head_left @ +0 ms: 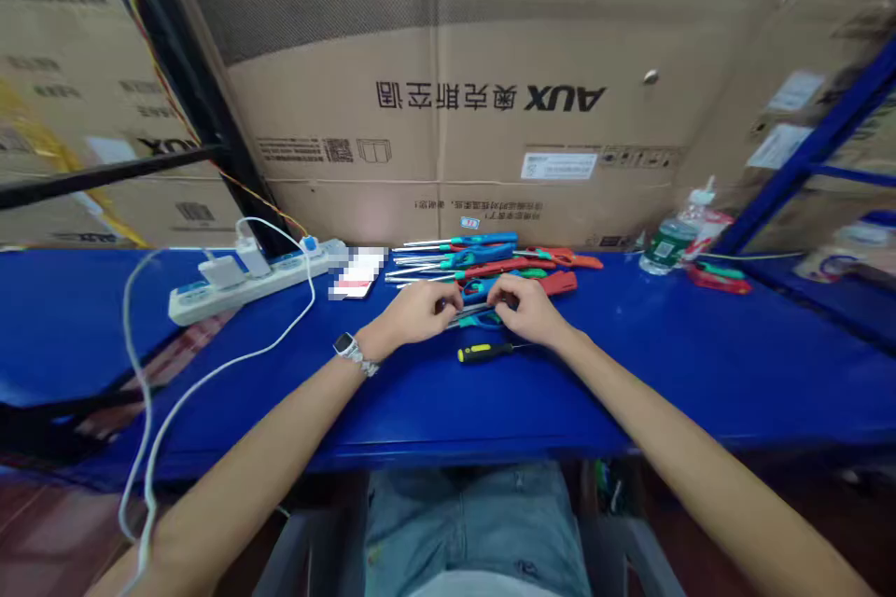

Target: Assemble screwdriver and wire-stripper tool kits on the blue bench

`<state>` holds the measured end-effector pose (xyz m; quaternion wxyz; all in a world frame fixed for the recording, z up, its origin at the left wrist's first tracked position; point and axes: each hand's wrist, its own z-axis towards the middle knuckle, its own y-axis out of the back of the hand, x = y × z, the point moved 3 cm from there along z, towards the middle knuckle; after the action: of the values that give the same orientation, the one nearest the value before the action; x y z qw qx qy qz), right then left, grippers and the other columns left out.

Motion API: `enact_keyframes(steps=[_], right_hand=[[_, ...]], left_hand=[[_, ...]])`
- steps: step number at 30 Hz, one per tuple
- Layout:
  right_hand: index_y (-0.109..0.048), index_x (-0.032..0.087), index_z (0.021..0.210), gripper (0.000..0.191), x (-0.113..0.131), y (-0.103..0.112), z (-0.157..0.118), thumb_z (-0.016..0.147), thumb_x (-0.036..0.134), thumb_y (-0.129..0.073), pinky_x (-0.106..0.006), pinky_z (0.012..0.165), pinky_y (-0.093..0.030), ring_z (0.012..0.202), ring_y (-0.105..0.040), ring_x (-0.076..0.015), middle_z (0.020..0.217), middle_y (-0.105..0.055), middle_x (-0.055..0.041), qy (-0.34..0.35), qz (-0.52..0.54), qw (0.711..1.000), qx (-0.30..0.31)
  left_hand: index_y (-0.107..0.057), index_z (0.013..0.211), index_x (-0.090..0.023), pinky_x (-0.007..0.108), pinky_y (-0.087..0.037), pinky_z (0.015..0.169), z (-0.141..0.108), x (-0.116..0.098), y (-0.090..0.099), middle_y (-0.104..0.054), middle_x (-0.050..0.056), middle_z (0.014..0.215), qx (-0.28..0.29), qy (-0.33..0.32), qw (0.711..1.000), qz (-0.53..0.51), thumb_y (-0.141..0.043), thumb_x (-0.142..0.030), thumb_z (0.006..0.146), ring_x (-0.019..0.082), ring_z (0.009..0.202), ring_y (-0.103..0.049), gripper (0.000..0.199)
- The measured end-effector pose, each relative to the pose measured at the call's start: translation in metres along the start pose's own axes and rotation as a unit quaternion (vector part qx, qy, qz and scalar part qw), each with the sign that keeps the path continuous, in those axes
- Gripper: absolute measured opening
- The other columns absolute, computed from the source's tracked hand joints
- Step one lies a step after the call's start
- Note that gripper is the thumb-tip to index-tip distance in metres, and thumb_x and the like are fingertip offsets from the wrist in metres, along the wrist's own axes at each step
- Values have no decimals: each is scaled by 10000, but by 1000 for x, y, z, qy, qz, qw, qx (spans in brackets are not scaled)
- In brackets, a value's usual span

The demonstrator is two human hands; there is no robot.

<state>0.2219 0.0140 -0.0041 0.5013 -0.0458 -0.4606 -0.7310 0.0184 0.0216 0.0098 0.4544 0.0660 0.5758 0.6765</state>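
Note:
Several long-nosed lighters in blue, red and green lie in a pile (483, 254) at the back middle of the blue table. At the pile's near left side is my left hand (426, 310), its fingers curled and pressed together by the metal rods. My right hand (526, 306) is curled at the near right side, thumb and fingertips together over the lighters. What either hand pinches is too small to make out. A black and yellow screwdriver (484, 353) lies just in front of my hands.
A white power strip (259, 282) with plugs and white cables is at the left. Beside the pile lies a white card (362, 272). A clear bottle (673, 241) and a red and green item (718, 277) stand at the right. Cardboard boxes (448, 37) form the back.

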Motion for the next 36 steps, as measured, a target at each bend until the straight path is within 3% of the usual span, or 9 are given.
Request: enact_keyframes(steps=[8,27,31,36], right_hand=[[-634,181,716,193,-4,-4,0,724,25,-521,-269,616,-389,646,-521,-147,729,-624,-19,-36,0,999,8],[-651,172,723,205,-3,-2,1,720,15,-519,-262,599,-385,628,-521,-141,711,-649,-16,-45,5,999,27],[-649,174,725,198,-3,-2,1,727,25,-518,-260,596,-380,619,-511,-136,711,-646,-15,-49,3,998,29],[-651,173,730,196,-2,-2,0,719,32,-515,-258,582,-364,597,-490,-132,691,-632,-8,-53,3,998,32]], left_hand=[[-728,862,-185,266,-405,642,-1,2,-1,-734,17,781,6,11,1000,5,-487,-133,813,151,651,-614,252],[-696,937,-200,283,-433,654,-2,7,-2,-698,6,786,-19,-9,1000,18,-536,-152,819,156,662,-607,205],[-669,1018,-213,308,-478,705,-3,8,-3,-666,54,1059,-39,-33,998,46,-616,-307,878,181,803,-641,176],[-663,1033,-235,336,-502,760,-2,12,-5,-632,59,1091,-31,-34,998,49,-620,-469,925,217,927,-641,261]])
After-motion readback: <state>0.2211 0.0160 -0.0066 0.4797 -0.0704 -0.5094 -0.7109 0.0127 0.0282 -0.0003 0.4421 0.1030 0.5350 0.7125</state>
